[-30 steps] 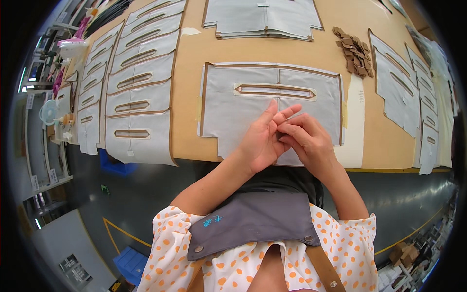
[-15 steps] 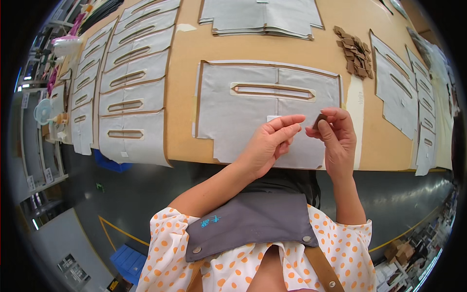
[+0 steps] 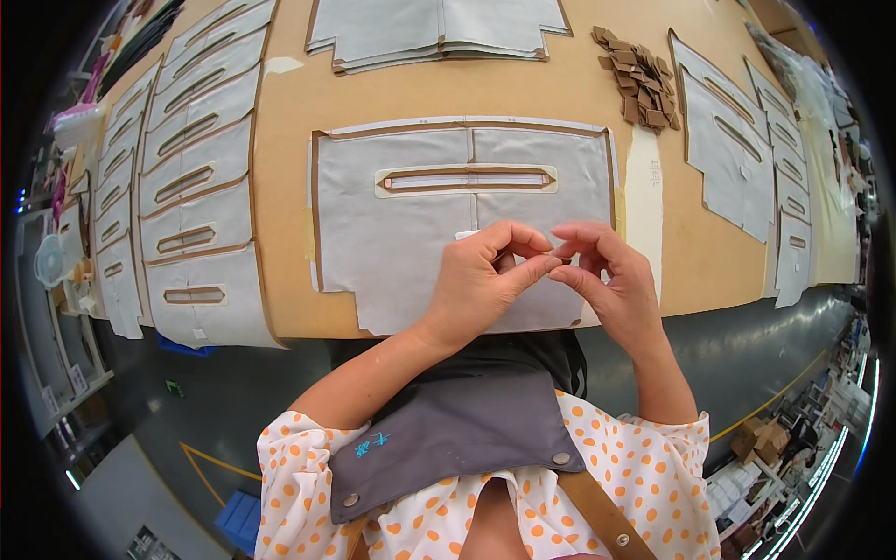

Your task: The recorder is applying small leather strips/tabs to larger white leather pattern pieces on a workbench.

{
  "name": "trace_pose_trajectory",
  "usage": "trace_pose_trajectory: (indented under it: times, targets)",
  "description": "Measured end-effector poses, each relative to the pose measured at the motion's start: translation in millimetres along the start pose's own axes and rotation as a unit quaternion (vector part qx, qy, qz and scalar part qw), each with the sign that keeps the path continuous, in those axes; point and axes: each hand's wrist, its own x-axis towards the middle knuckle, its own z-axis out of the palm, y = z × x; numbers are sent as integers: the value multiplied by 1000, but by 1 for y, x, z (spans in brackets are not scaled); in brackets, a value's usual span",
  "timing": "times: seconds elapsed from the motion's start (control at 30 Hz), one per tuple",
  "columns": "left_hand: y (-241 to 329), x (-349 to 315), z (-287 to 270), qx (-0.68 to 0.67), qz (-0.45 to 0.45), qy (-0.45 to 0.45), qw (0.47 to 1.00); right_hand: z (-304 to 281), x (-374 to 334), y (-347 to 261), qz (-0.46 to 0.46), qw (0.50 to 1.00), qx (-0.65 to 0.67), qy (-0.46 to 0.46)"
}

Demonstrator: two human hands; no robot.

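Over the lower right of the grey panel [image 3: 392,238], which lies on the table [image 3: 286,187], the left hand [image 3: 481,280] and right hand [image 3: 618,285] meet, fingertips close together (whether they pinch anything, I cannot tell). The step looks like fine fingertip work; the next move probably calls for a light, steady pinch. Brown pieces [image 3: 642,82] lie heaped beyond the panel's upper right corner.

A tan tabletop [image 3: 285,233] carries a grey panel [image 3: 392,243] with brown edging, spread flat at the front edge. Beyond it lies a stack of grey panels [image 3: 373,37]; to the right, a pale strip [image 3: 644,233] and a heap of brown pieces [image 3: 639,79]. On the left, 2 rows of overlapping panels [image 3: 201,271] overhang the edge.
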Motion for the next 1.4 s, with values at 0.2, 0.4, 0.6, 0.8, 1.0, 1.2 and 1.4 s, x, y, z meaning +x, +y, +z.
trace_pose_trajectory:
  times: [0.2, 0.4, 0.6, 0.8, 1.0, 1.2, 1.4]
  targets:
    - [-3, 16, -3, 170, 160, 6, 972, -21, 18, -5, -95, 977, -187, -51]
    - [-26, 36, -14, 480, 374, -1, 794, -45, 43, 22, 67, 994, 81, 32]
    - [-29, 38, -16, 520, 381, -15, 764, -53, 66, 26, 96, 993, 75, -10]
    - [-29, 37, -18, 523, 366, -28, 769, -38, 83, 24, 130, 987, 97, -14]
    - [-26, 35, -17, 530, 350, -41, 771, -38, 96, 26, 158, 984, 34, -69]
    - [-27, 36, -18, 524, 345, -46, 778, -34, 102, 24, 198, 977, 11, -81]
    - [-26, 37, -19, 529, 342, -50, 775, -32, 103, 21, 213, 975, 9, -67]
